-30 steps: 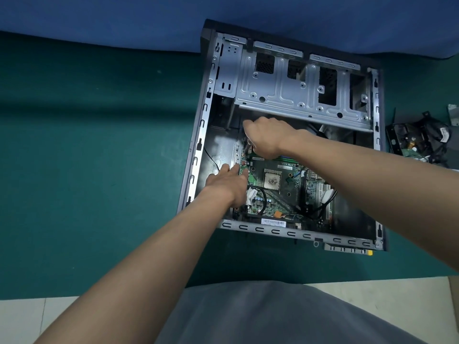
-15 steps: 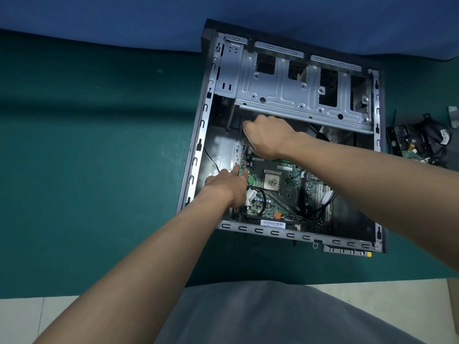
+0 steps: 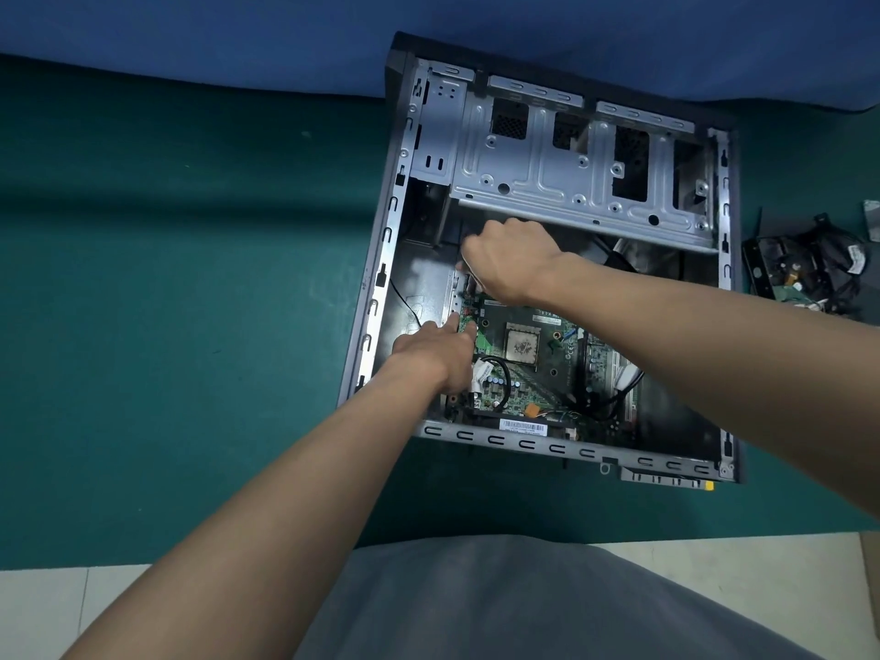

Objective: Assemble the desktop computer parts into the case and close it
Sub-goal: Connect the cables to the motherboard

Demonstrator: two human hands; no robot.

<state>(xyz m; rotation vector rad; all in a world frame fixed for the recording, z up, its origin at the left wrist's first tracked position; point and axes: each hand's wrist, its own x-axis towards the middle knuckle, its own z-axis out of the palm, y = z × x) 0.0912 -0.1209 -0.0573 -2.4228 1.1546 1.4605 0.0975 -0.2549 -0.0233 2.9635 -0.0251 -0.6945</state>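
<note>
The open computer case (image 3: 376, 297) lies on its side on the green mat, with the green motherboard (image 3: 538, 369) lying inside. My left hand (image 3: 435, 357) rests on the board's left edge, fingers stretched toward the corner by the rear metal strip. My right hand (image 3: 507, 262) hovers over the board's upper left corner with fingers curled downward. What the fingertips grip is hidden under the hand. A bare processor (image 3: 521, 345) sits mid-board, and black cables (image 3: 600, 402) loop over its right part.
The silver drive cage (image 3: 571, 173) spans the case's far half. A pile of loose parts and cables (image 3: 805, 269) lies to the right of the case. Green mat (image 3: 166, 278) stretches to the left, with a blue cloth behind.
Both hands stay at the board's left edge; my right hand has shifted very slightly, and the view has barely drifted.
</note>
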